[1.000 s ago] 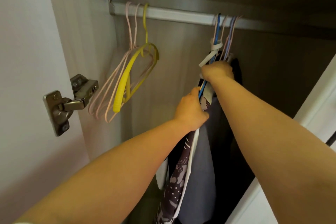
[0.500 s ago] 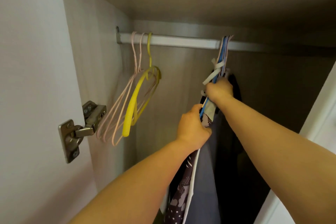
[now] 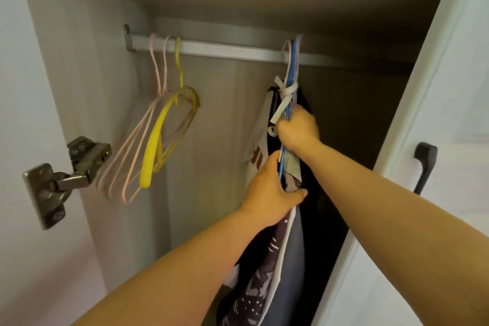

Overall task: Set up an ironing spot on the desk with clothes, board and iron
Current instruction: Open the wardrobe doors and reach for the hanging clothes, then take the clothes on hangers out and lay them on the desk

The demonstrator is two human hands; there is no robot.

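- clothes (image 3: 287,259) look soft, light, floppy; best taken at the hanger necks (image 3: 291,66).
- right hand (image 3: 299,130) curls round those necks.
- left hand (image 3: 270,190) grips the bunched fabric.

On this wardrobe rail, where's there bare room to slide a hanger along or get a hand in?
The silver wardrobe rail is bare between the yellow plastic hanger and the bunched blue hangers. It is crowded at that bunch: the right hand grips the hanger necks, and the left hand grips the patterned clothes below.
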